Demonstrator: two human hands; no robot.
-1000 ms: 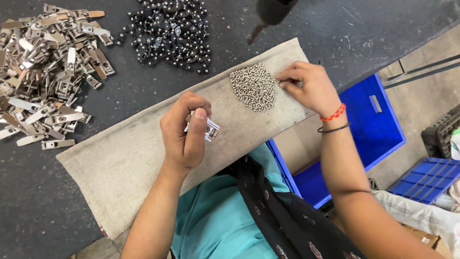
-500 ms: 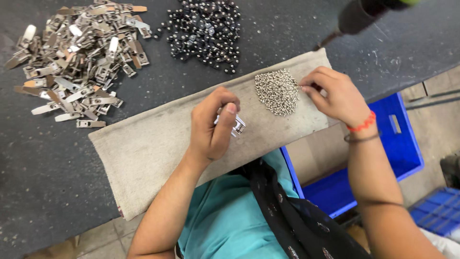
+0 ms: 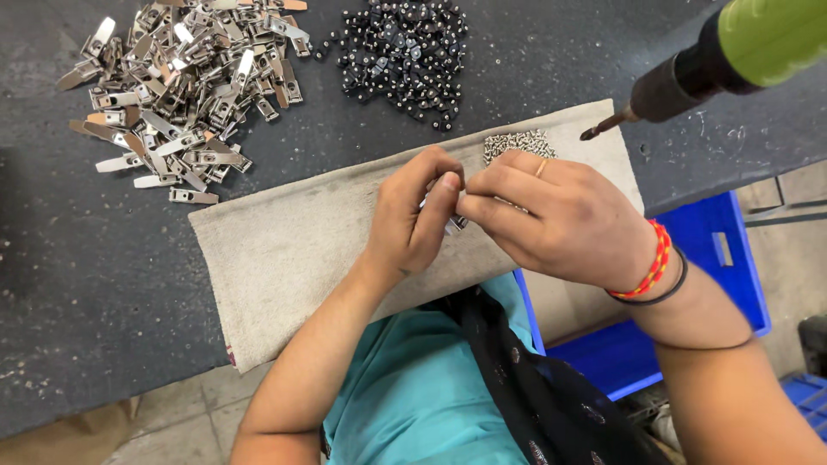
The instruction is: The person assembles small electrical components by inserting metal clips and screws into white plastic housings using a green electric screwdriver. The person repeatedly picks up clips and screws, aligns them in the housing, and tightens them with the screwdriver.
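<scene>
My left hand point(image 3: 413, 215) pinches a small silver metal clip part point(image 3: 455, 224) over a beige cloth point(image 3: 293, 250). My right hand point(image 3: 551, 215) has come up against it, fingertips touching the same part; whatever small piece it carries is hidden by the fingers. A heap of small silver screws point(image 3: 517, 142) lies on the cloth just behind my right hand, partly covered by it. My right wrist wears a red thread and a black band.
A pile of silver metal clips point(image 3: 181, 86) lies at the far left of the dark table point(image 3: 86, 284), a pile of small black parts point(image 3: 405, 52) beside it. A green-bodied power screwdriver point(image 3: 732, 52) hangs at upper right. Blue crates point(image 3: 715, 267) stand below the table edge.
My right hand left the screw heap and moved left to meet my left hand at the clip part. The view shifted, so the piles sit higher in the frame.
</scene>
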